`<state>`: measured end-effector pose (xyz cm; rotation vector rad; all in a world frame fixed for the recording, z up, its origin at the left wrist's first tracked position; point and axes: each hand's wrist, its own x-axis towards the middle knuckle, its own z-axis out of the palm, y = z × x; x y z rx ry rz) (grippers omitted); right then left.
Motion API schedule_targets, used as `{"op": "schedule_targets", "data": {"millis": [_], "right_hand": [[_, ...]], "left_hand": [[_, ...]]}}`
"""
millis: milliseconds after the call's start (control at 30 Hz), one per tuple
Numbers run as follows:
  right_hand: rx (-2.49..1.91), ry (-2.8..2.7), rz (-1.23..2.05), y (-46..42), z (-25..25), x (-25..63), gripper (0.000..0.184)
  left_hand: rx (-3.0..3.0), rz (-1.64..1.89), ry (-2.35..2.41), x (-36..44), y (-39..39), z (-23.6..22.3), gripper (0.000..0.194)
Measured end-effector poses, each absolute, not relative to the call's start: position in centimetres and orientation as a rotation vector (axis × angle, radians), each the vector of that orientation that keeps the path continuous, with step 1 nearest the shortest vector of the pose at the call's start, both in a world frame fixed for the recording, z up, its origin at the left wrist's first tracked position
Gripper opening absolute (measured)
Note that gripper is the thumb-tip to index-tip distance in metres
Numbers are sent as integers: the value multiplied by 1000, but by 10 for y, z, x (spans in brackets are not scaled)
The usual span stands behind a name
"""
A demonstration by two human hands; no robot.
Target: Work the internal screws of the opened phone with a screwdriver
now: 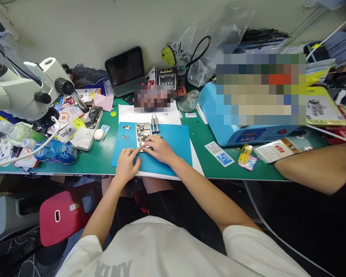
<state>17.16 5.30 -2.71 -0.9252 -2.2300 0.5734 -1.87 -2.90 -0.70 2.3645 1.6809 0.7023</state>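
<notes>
An opened phone (143, 130), with its inner boards and frame bare, lies upright on a blue work mat (173, 154). My left hand (127, 163), a ring on one finger, reaches to the phone's lower left corner; its index finger is stretched out and its thumb stands apart. From the right, my right hand (160, 149) bends over the phone's lower end with fingertips drawn together. Whatever is between them is too small or hidden. Two tweezers-like tools (155, 122) lie just above the phone. Small phone parts (126, 127) sit on the mat to the left.
A microscope (20, 88) stands at the left, near a blue bottle (56, 151) and a white ball (98, 134). Behind the mat are a dark-screened device (125, 71) and a glass jar (188, 100). At right are a blue machine (227, 132) and another person's arm (317, 169).
</notes>
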Motion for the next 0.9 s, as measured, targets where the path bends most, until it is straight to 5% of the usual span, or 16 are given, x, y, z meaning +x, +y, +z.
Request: {"op": "schedule_targets", "data": {"millis": [900], "right_hand": [[-929, -2197, 578, 53, -26, 170, 21]], "left_hand": [[2475, 569, 1730, -15, -30, -6, 40]]}}
